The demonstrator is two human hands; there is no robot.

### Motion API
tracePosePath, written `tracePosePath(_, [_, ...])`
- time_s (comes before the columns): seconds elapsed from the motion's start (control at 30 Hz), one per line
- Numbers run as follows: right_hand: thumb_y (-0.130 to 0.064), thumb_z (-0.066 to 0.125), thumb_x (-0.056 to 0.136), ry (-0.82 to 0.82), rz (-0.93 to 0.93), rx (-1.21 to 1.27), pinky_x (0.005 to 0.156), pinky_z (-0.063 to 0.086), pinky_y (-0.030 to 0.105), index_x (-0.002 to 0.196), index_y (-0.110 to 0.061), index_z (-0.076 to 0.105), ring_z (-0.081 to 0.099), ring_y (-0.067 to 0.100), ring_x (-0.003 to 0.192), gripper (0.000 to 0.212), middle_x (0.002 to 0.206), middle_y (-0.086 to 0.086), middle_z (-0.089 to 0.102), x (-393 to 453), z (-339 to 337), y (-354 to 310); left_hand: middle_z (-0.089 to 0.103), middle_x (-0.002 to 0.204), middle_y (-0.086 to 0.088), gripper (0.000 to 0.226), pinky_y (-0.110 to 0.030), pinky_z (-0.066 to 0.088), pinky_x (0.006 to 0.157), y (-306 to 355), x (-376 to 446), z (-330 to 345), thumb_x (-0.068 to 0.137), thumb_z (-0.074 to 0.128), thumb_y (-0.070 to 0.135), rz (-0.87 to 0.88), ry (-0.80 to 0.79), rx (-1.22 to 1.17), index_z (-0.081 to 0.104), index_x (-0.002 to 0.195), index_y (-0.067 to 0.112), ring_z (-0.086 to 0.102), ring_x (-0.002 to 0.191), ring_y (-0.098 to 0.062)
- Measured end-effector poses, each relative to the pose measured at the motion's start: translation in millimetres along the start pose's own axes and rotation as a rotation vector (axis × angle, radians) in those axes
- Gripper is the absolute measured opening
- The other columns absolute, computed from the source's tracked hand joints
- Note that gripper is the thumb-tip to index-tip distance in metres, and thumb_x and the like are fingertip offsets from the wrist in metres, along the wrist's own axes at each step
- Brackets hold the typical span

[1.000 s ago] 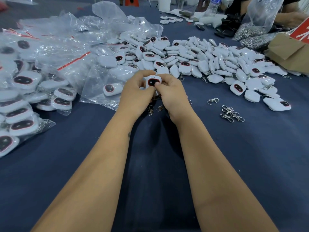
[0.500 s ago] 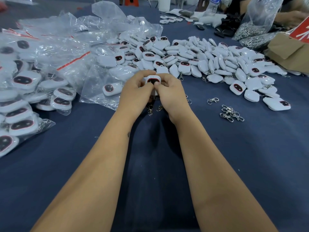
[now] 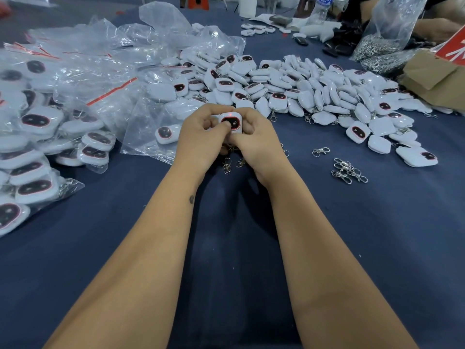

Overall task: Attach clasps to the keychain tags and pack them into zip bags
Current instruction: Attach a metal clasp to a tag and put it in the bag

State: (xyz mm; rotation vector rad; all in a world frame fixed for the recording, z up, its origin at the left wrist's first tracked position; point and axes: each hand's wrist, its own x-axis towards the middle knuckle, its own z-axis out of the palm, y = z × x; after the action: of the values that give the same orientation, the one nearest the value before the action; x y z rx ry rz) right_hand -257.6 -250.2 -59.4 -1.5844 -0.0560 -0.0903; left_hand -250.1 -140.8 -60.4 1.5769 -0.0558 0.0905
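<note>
White tag (image 3: 231,123) is pinched by both hands, left hand (image 3: 201,139) and right hand (image 3: 259,144); clasp beneath hidden. Ring could be missed, tag dropped.

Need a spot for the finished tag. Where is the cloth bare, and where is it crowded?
Bare blue cloth lies right of the right forearm, nearer than the loose clasps. Another bare patch sits left of the left forearm, below the bagged tags. Crowded: the loose tag pile ahead and the empty zip bags.
</note>
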Motion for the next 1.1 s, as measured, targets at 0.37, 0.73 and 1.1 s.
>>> tracePosePath(0.37, [0.004,0.059,0.088,0.086,-0.034,-0.103,0.084,0.057,0.044,0.105,-0.012,0.060,0.069,0.028,0.090,0.024,0.099,0.014,0.073,2.7,4.4,4.8,0.069,0.086,-0.008,0.033,-0.034,0.057,0.071,-1.5,1.5,2.2,0.094,0.050,0.003,-0.032,-0.019,-0.028,0.069,0.113,0.021,0.062,0.073,-0.015])
tracePosePath(0.73, [0.009,0.060,0.081,0.086,-0.002,-0.031,0.074,0.056,0.040,0.093,-0.018,0.062,0.066,0.022,0.076,0.030,0.094,0.019,0.073,0.5,2.2,-0.1,0.071,0.100,-0.015,0.027,-0.031,0.053,0.065,3.3,-1.8,5.1,0.093,0.052,0.007,-0.036,-0.004,-0.067,0.070,0.109,0.019,0.063,0.076,-0.017])
tracePosePath(1.1, [-0.006,0.055,0.095,0.344,-0.002,0.061,0.058,0.056,0.026,0.101,-0.013,0.042,0.067,0.014,0.059,0.016,0.092,0.014,0.066,2.8,1.9,-0.4,0.067,0.095,0.006,0.023,-0.024,0.052,0.069,-3.0,2.5,2.3,0.092,0.051,0.015,0.139,0.238,-0.090,0.067,0.092,0.032,0.065,0.082,-0.008])
